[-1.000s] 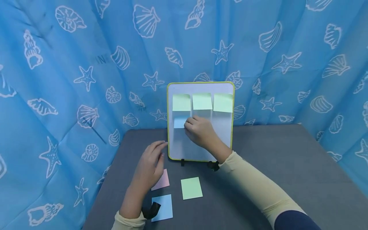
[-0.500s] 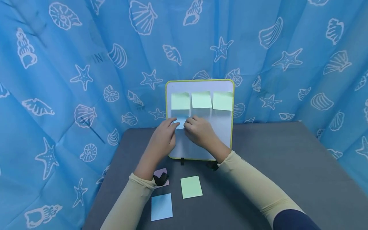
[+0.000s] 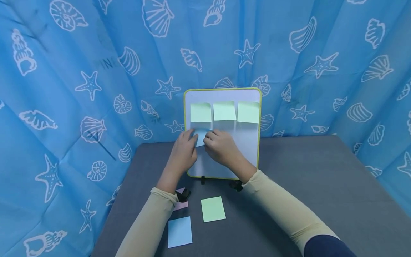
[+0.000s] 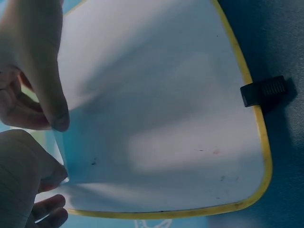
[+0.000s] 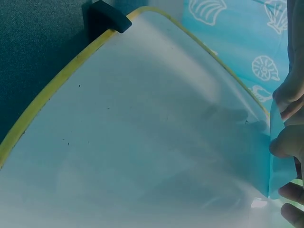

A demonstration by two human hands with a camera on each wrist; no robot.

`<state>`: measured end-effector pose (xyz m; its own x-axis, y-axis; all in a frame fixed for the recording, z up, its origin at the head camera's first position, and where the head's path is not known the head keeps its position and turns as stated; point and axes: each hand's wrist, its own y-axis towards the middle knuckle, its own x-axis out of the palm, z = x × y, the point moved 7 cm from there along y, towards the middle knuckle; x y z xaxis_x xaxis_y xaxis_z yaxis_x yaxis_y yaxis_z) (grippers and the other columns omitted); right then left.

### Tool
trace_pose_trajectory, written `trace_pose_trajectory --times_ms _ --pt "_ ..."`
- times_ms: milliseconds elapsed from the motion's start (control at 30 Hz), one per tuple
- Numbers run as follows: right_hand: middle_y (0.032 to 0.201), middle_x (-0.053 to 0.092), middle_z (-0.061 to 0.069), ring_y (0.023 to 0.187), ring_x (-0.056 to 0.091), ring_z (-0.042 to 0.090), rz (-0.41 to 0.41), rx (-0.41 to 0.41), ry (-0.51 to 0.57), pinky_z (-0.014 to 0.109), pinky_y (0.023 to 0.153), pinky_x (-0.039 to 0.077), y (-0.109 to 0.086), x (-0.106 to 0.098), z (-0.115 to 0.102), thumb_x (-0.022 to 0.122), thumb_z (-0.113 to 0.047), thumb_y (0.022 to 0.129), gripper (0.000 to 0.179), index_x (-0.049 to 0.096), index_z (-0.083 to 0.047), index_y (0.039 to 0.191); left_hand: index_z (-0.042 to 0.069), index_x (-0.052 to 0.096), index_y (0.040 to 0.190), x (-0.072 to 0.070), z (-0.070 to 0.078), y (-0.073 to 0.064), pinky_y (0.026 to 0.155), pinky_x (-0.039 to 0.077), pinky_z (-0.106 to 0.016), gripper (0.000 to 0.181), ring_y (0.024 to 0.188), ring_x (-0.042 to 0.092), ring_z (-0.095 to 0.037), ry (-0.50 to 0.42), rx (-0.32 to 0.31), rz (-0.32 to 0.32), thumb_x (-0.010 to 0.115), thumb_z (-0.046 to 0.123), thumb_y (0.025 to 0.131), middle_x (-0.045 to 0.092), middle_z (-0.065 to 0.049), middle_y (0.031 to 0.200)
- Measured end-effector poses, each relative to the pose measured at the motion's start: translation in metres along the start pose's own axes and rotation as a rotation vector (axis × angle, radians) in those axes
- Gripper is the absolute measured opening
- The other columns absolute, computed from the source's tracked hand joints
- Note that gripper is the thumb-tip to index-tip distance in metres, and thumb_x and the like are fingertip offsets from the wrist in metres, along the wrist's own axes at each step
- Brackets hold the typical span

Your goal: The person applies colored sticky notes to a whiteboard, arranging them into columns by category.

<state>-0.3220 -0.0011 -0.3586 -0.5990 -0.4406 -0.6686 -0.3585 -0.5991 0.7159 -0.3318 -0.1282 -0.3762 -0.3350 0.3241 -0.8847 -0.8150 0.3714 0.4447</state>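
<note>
A blue sticky note (image 3: 201,137) stands off the whiteboard (image 3: 231,160) below a row of green sticky notes, bowed between both hands. The left hand (image 3: 182,151) pinches its left edge with thumb and fingers. At the right edge, the right hand (image 3: 221,147) grips it between thumb and curled fingers. In the left wrist view the left hand (image 4: 23,175) is below and the right hand (image 4: 35,76) above, the blue note (image 4: 73,156) between them. The right thumb (image 5: 285,142) lies on the blue note (image 5: 282,178) in the right wrist view.
Green sticky notes (image 3: 200,112) hang along the board's upper part. On the grey table (image 3: 305,178) lie a green sticky note (image 3: 213,209), a blue one (image 3: 179,232) and a pink one (image 3: 181,205), partly covered by the left wrist. A shell-patterned blue curtain (image 3: 205,43) hangs behind.
The left hand has risen from over the table to the blue note's left edge and taken hold there. The right hand stays at the right edge. The note now bows.
</note>
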Motion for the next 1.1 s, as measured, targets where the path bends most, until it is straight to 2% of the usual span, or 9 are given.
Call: trace_pose_trajectory --times_ms 167,333,467,567,667,867,1100 --pt "0.102 0.076 0.007 0.093 0.070 0.026 -0.039 0.002 0.015 0.038 0.075 0.060 0.001 0.004 0.000 0.082 -0.013 0.089 0.006 0.078 -0.008 0.088 -0.001 0.065 0.142 0.003 0.000 -0.001 0.111 0.051 -0.058 0.040 0.142 0.051 -0.044 -0.005 0.014 0.027 0.056 0.005 0.104 0.051 -0.022 0.157" --pt "0.125 0.074 0.014 0.114 0.070 0.031 -0.127 0.010 0.027 0.047 0.090 0.060 0.000 0.013 -0.001 0.086 -0.026 0.089 0.021 0.080 -0.008 0.097 -0.001 0.066 0.141 0.003 0.001 -0.002 0.112 0.050 -0.059 0.037 0.142 0.051 -0.044 -0.008 0.013 0.036 0.057 0.008 0.106 0.050 -0.022 0.158" --pt "0.148 0.063 0.019 0.134 0.062 0.036 -0.213 0.019 0.058 0.052 0.100 0.057 0.000 0.019 -0.003 0.084 -0.028 0.091 0.021 0.078 -0.008 0.096 -0.002 0.066 0.141 0.004 0.000 -0.003 0.112 0.050 -0.059 0.037 0.142 0.051 -0.044 -0.013 0.009 0.033 0.058 0.009 0.106 0.049 -0.022 0.159" --pt "0.159 0.053 0.019 0.144 0.053 0.036 -0.287 0.033 0.055 0.053 0.106 0.054 -0.001 0.025 -0.005 0.081 -0.028 0.093 0.019 0.076 -0.010 0.094 -0.002 0.066 0.141 0.005 -0.001 -0.003 0.112 0.050 -0.058 0.037 0.142 0.051 -0.044 -0.014 0.006 0.027 0.057 0.009 0.107 0.048 -0.021 0.160" --pt "0.166 0.046 0.016 0.149 0.048 0.036 -0.334 0.041 0.034 0.054 0.111 0.051 -0.002 0.029 -0.007 0.079 -0.031 0.095 0.020 0.077 -0.012 0.099 -0.001 0.065 0.141 0.007 -0.002 -0.004 0.113 0.049 -0.058 0.037 0.143 0.050 -0.044 -0.013 0.005 0.016 0.055 0.010 0.107 0.048 -0.021 0.160" --pt "0.171 0.037 0.014 0.153 0.042 0.037 -0.378 0.055 0.004 0.054 0.115 0.047 -0.003 0.035 -0.010 0.077 -0.035 0.096 0.026 0.078 -0.012 0.108 -0.002 0.064 0.143 0.008 -0.003 -0.004 0.116 0.047 -0.058 0.039 0.146 0.047 -0.044 -0.017 0.002 -0.006 0.052 0.010 0.108 0.045 -0.021 0.162" --pt "0.172 0.036 0.014 0.153 0.041 0.038 -0.389 0.072 0.001 0.057 0.114 0.046 -0.005 0.034 -0.008 0.077 -0.036 0.095 0.026 0.077 -0.013 0.108 -0.002 0.064 0.142 0.008 -0.002 -0.004 0.115 0.048 -0.058 0.039 0.144 0.049 -0.044 -0.006 0.014 0.006 0.057 0.010 0.106 0.047 -0.021 0.161"
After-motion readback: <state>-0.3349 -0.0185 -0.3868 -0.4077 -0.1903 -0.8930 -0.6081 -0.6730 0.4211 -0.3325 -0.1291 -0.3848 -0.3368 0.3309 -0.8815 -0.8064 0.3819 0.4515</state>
